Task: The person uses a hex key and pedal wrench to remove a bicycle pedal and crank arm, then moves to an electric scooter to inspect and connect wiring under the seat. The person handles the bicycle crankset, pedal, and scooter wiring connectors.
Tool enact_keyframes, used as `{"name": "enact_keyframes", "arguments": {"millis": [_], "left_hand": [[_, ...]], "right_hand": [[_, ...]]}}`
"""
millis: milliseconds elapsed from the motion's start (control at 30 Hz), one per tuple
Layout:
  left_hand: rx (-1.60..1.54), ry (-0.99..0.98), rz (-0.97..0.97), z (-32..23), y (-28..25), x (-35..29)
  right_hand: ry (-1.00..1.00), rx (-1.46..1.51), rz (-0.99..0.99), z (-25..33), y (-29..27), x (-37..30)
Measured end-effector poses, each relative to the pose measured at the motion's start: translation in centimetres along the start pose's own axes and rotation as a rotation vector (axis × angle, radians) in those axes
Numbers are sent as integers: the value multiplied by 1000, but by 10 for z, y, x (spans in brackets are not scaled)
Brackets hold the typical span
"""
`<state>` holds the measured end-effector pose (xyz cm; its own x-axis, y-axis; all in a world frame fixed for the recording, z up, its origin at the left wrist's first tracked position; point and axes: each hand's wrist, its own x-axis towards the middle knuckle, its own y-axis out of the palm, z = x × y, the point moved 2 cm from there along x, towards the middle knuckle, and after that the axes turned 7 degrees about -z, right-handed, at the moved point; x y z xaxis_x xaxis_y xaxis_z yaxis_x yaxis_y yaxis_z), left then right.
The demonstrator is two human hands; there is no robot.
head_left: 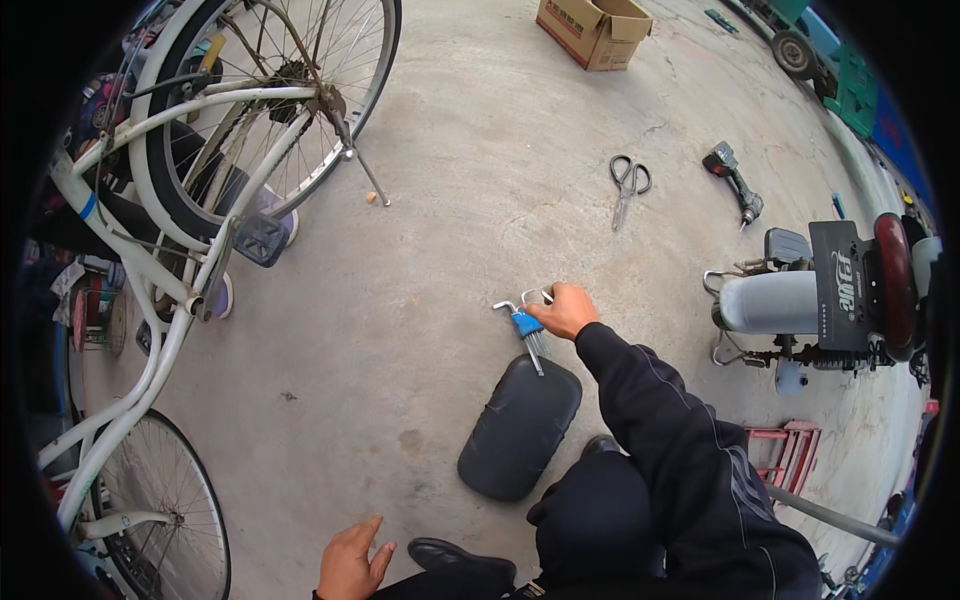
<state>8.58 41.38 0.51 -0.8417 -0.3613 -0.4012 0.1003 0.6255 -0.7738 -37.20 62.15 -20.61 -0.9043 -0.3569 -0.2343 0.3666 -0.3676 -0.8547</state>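
My right hand (566,310) is closed at a set of hex keys in a blue holder (524,322), thumb and fingers pinching at its upper end beside a bent key. Several silver keys stick out of the holder, and the long end of one reaches over the edge of a black padded seat cushion (520,430) on the concrete floor. Close to my left shoe, my left hand (352,560) is held with its fingers apart and nothing in them.
A white bicycle (165,255) stands at the left, a person's foot beyond it. Scissors (628,188) and a cordless drill (736,188) lie farther off. A cardboard box (595,35) sits at the back; a grey-fendered vehicle (770,303) stands right, near a red metal frame (790,450).
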Motion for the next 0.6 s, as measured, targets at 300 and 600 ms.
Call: {"name": "enact_keyframes", "arguments": {"millis": [300, 600], "left_hand": [[44, -29, -234, 24, 0, 22], [75, -49, -132, 12, 13, 49]], "right_hand": [[50, -73, 146, -13, 62, -23], [-145, 183, 95, 20, -4, -42]]}}
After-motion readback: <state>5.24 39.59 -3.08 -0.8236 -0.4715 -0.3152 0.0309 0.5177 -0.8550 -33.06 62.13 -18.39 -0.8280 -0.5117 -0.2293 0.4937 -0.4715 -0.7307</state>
